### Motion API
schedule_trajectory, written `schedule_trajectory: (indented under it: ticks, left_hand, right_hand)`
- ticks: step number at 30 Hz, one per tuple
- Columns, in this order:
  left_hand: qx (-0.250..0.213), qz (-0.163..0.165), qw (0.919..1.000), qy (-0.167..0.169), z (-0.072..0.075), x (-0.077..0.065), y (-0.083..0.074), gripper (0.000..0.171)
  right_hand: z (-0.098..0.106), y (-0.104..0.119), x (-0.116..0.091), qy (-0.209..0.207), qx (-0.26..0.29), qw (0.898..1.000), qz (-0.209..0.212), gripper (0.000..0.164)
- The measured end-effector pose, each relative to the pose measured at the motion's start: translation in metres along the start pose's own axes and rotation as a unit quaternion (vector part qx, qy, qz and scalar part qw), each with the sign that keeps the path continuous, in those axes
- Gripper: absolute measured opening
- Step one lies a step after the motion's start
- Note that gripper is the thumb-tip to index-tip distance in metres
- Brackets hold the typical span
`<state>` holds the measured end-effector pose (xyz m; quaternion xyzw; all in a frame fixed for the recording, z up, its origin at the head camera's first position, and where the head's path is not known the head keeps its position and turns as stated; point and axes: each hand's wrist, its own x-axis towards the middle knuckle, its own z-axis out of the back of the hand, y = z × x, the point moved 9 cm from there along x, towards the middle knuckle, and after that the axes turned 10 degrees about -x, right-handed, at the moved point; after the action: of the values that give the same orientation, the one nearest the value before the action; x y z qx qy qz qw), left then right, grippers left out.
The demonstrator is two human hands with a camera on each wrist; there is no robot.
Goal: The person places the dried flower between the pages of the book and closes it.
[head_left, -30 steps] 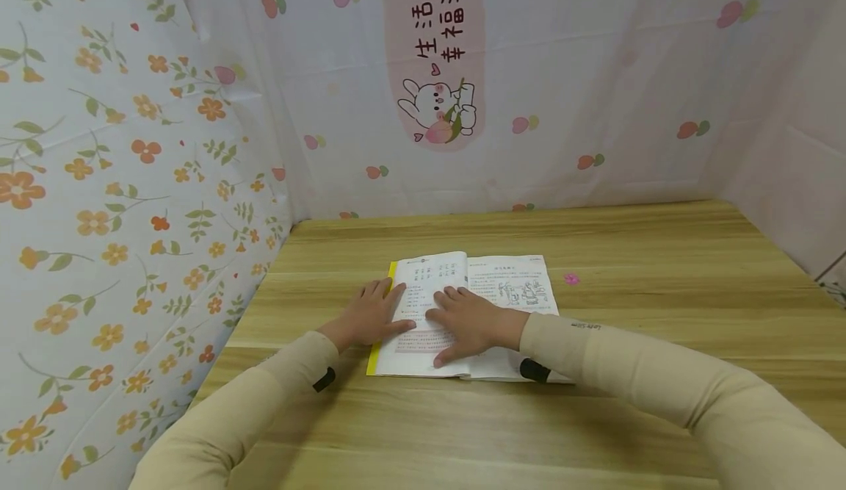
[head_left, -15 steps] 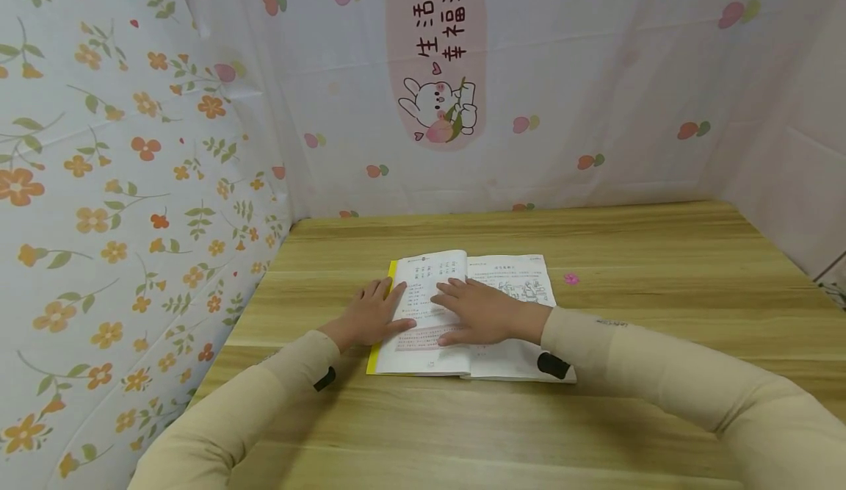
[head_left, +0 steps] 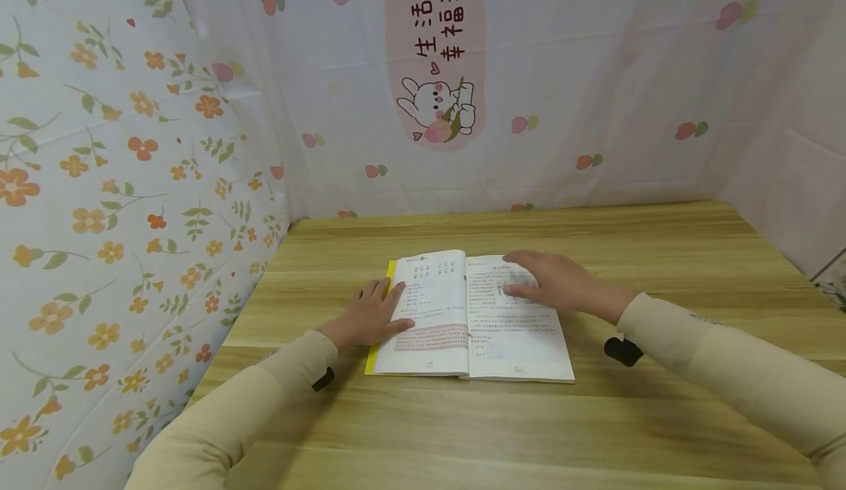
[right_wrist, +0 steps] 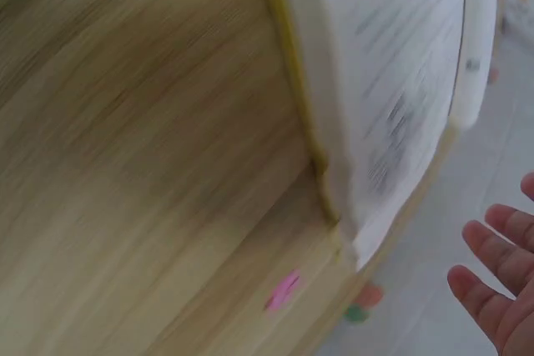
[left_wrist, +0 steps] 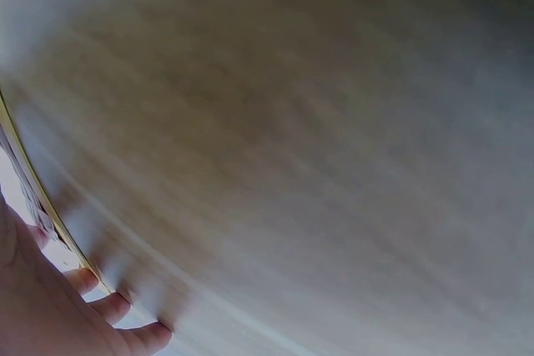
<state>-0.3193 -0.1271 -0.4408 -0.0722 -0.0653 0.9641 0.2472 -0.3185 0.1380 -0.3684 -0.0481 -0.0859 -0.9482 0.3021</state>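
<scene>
An open book with printed white pages and a yellow cover edge lies on the wooden table. My left hand rests on its left page and outer edge, fingers spread. In the left wrist view the fingertips of the left hand reach past the yellow edge onto the wood. My right hand is over the upper part of the right page, covering some of its drawing, fingers extended and holding nothing. The right wrist view shows the fingers of that hand apart from the book's page.
A small pink flower shape lies on the table just beyond the book's right side. A white curtain with fruit prints stands behind the table, and a flowered curtain runs along the left.
My right hand has lifted off the left page and moved right, across the fold to the right page's top, uncovering the text. My left hand has stayed in place.
</scene>
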Motion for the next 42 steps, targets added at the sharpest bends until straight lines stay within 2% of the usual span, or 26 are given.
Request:
schedule_trajectory:
  ticks: [4,9,12,15,28,35,42]
  left_hand:
    - [0.0,-0.003,1.0,-0.002,0.001,0.001,0.001,0.083]
    - [0.006,0.0,1.0,0.004,-0.001,0.003,0.002,0.085]
    - [0.001,-0.002,1.0,0.005,-0.001,0.002,0.002,0.085]
    - [-0.004,-0.005,1.0,0.002,0.0,0.001,0.002,0.084]
    - [-0.009,-0.009,0.9999,0.002,-0.004,0.0,0.004,0.085]
    - [-0.002,-0.009,1.0,-0.002,-0.006,0.003,0.006,0.085]
    - [-0.001,-0.007,1.0,0.002,-0.006,0.002,0.005,0.084]
  right_hand:
    - [0.006,-0.043,-0.015,-0.009,0.037,0.997,-0.063,0.064]
    - [0.005,-0.094,-0.032,-0.016,0.092,0.987,-0.134,0.061]
    - [0.0,-0.117,-0.039,-0.023,0.124,0.979,-0.159,0.059]
    - [-0.005,-0.13,-0.043,-0.023,0.157,0.972,-0.172,0.056]
    - [-0.032,-0.143,-0.05,0.004,0.219,0.956,-0.196,0.053]
    - [-0.04,-0.145,-0.049,0.014,0.221,0.953,-0.205,0.054]
    - [-0.043,-0.146,-0.046,0.012,0.205,0.957,-0.206,0.051]
